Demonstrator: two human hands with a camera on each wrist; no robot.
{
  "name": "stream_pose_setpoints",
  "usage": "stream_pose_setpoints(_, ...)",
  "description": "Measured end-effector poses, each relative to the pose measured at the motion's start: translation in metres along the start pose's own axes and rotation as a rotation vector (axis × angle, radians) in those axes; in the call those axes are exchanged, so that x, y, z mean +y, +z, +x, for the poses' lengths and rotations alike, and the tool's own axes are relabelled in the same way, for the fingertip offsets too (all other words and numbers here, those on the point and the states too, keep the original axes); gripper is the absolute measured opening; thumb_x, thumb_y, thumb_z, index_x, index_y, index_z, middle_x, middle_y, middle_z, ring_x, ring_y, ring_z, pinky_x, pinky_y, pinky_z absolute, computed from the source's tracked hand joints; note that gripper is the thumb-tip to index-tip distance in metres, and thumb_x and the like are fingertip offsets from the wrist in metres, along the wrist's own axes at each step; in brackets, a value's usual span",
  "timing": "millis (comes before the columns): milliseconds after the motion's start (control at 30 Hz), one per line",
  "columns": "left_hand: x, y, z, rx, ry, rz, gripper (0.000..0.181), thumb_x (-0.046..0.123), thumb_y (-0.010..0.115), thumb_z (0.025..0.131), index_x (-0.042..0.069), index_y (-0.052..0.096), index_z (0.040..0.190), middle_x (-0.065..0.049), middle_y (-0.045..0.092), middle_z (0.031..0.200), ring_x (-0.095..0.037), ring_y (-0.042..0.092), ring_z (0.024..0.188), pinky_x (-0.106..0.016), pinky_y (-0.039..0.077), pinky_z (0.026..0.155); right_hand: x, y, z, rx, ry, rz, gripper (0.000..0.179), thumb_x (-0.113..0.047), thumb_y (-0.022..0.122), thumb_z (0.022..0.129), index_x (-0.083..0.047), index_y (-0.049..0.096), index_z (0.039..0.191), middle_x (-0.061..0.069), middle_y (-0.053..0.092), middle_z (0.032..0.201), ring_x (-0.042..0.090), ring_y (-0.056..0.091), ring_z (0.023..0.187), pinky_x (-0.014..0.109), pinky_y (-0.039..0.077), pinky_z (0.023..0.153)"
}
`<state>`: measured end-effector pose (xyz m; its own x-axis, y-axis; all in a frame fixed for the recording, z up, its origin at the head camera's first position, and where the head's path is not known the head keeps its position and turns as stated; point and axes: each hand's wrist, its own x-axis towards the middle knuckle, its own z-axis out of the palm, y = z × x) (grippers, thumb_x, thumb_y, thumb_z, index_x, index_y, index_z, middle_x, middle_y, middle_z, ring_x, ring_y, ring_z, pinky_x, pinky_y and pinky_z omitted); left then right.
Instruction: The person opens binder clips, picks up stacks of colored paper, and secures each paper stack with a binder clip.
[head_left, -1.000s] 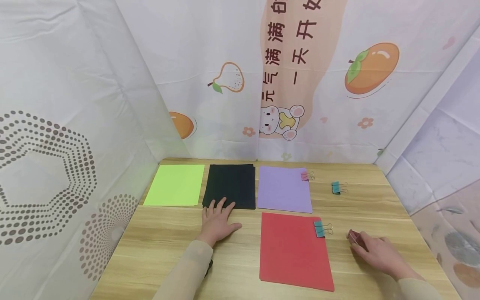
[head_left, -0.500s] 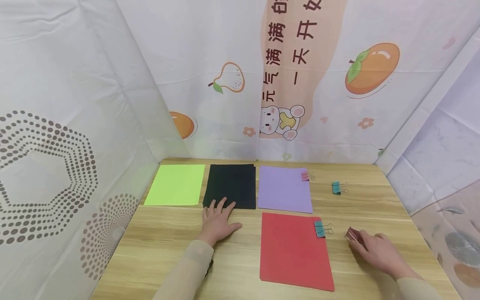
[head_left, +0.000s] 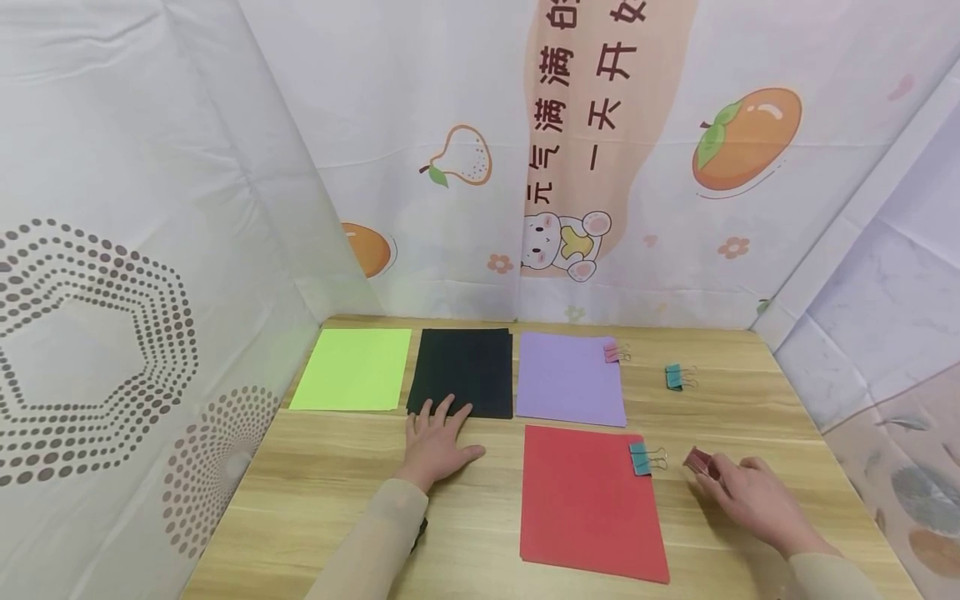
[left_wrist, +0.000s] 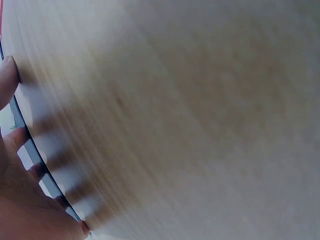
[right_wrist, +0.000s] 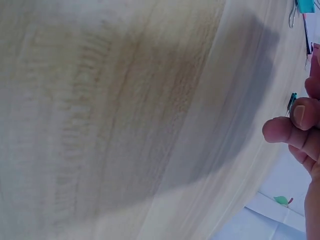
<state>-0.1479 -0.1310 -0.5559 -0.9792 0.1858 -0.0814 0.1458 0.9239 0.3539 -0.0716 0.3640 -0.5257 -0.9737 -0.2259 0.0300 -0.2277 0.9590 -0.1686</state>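
My left hand (head_left: 437,448) lies spread on the table, its fingertips at the front edge of the black paper stack (head_left: 463,371). To the right of the red paper stack (head_left: 588,508), my right hand (head_left: 757,500) pinches a pinkish-red binder clip (head_left: 702,463) between thumb and fingers. A teal binder clip (head_left: 641,458) sits on the red stack's upper right corner, its wire handles pointing toward my right hand. In the right wrist view, only a sliver of the held pink clip (right_wrist: 315,62) shows past the fingers.
A lime-green paper stack (head_left: 352,369) lies left of the black one. A purple stack (head_left: 570,379) with a pink binder clip (head_left: 612,352) is to the right. Another teal binder clip (head_left: 673,377) lies loose at the back right. Printed curtains (head_left: 375,100) enclose the wooden table (head_left: 300,500).
My right hand has shifted slightly left and away from me, and the pink binder clip in it has turned a little. The left hand stays put.
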Motion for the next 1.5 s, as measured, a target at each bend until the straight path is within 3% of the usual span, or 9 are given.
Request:
stream_pose_setpoints(267, 0.002, 0.0, 0.0, -0.011, -0.004, 0.009, 0.081, 0.066, 0.067, 0.088, 0.029, 0.044, 0.156, -0.009, 0.026, 0.168, -0.048, 0.014, 0.153, -0.073, 0.01, 0.117, -0.001, 0.0, 0.002, 0.018, -0.02, 0.0, 0.025, -0.031, 0.067, 0.099, -0.016, 0.051, 0.086, -0.003, 0.057, 0.064, 0.034, 0.06, 0.087, 0.054, 0.05, 0.082)
stream_pose_setpoints(600, 0.002, 0.0, 0.002, -0.009, 0.0, 0.025, 0.081, 0.065, 0.069, 0.086, 0.028, 0.046, 0.155, -0.01, 0.029, 0.166, -0.05, 0.017, 0.151, -0.074, 0.012, 0.116, -0.002, 0.001, 0.003, 0.045, -0.043, -0.012, 0.024, -0.031, 0.067, 0.099, -0.019, 0.051, 0.086, -0.007, 0.05, 0.06, 0.024, 0.052, 0.079, 0.043, 0.046, 0.071)
stream_pose_setpoints(800, 0.005, -0.004, 0.007, 0.023, 0.008, 0.067, 0.08, 0.066, 0.069, 0.085, 0.026, 0.049, 0.152, -0.013, 0.034, 0.161, -0.05, 0.026, 0.147, -0.075, 0.02, 0.112, -0.006, 0.001, 0.004, 0.085, -0.085, 0.002, 0.021, -0.028, 0.071, 0.096, -0.019, 0.054, 0.088, -0.01, 0.054, 0.061, 0.027, 0.057, 0.082, 0.048, 0.048, 0.081)
stream_pose_setpoints(1000, 0.009, -0.018, 0.022, 0.094, -0.046, 0.038, 0.072, 0.059, 0.065, 0.093, 0.021, 0.048, 0.152, -0.014, 0.037, 0.159, -0.047, 0.027, 0.146, -0.071, 0.023, 0.113, -0.008, 0.0, 0.006, 0.085, -0.083, 0.007, 0.019, -0.03, 0.071, 0.096, -0.019, 0.056, 0.09, -0.008, 0.058, 0.064, 0.029, 0.059, 0.086, 0.049, 0.05, 0.08)
stream_pose_setpoints(1133, 0.006, -0.027, 0.035, 0.133, -0.119, 0.01, 0.068, 0.052, 0.062, 0.098, 0.016, 0.047, 0.153, -0.018, 0.037, 0.158, -0.048, 0.027, 0.146, -0.069, 0.024, 0.114, -0.01, -0.002, 0.009, 0.077, -0.08, 0.003, 0.02, -0.033, 0.07, 0.097, -0.02, 0.056, 0.09, -0.009, 0.058, 0.064, 0.028, 0.059, 0.085, 0.048, 0.05, 0.078)
stream_pose_setpoints(1300, -0.001, -0.032, 0.046, 0.132, -0.216, -0.032, 0.068, 0.049, 0.062, 0.099, 0.012, 0.045, 0.153, -0.023, 0.035, 0.157, -0.05, 0.027, 0.145, -0.066, 0.026, 0.114, -0.014, -0.004, 0.009, 0.074, -0.082, 0.002, 0.02, -0.031, 0.071, 0.096, -0.02, 0.056, 0.089, -0.01, 0.06, 0.067, 0.026, 0.059, 0.085, 0.046, 0.051, 0.077)
stream_pose_setpoints(1500, -0.006, -0.033, 0.054, 0.113, -0.26, -0.059, 0.069, 0.046, 0.064, 0.098, 0.007, 0.045, 0.152, -0.027, 0.032, 0.157, -0.051, 0.028, 0.144, -0.064, 0.025, 0.115, -0.015, -0.006, 0.008, 0.067, -0.08, 0.003, 0.019, -0.03, 0.072, 0.095, -0.02, 0.056, 0.089, -0.012, 0.057, 0.068, 0.022, 0.056, 0.083, 0.041, 0.049, 0.073)
